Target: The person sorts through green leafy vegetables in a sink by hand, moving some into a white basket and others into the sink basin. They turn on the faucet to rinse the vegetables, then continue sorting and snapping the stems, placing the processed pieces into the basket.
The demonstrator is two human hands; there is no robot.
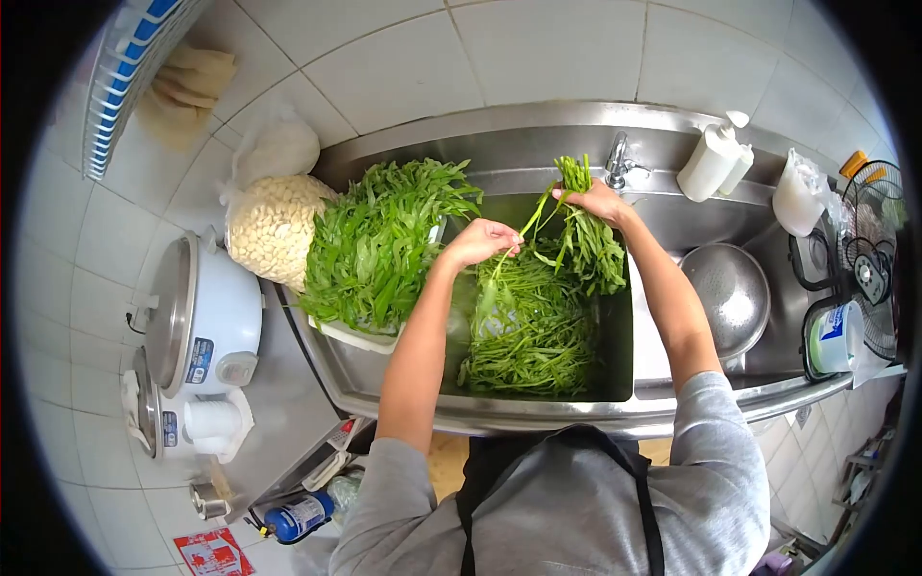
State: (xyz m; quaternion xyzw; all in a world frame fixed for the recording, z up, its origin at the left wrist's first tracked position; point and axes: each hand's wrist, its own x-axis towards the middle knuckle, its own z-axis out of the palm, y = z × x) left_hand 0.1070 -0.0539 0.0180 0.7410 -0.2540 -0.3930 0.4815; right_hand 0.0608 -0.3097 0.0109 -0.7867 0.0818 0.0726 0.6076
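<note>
My right hand (597,202) grips a bunch of long-stemmed leafy greens (592,250) over the left sink basin (617,355). The stems point up past my thumb and the leaves droop below. To the left, my left hand (483,240) pinches a single stem of greens (503,259) between thumb and fingertips. Beneath both hands, a heap of cut green stems (528,346) lies in the basin, with some water showing. Beside my left forearm, a tall pile of green leaves (384,240) fills a white tub (355,336).
A faucet (619,161) stands behind the basins. An upturned metal bowl (727,300) sits in the right basin, with a white pump bottle (711,161) behind it. At left are a bag of pale beans or nuts (277,226) and a large cooker (216,312). A fan (872,250) is far right.
</note>
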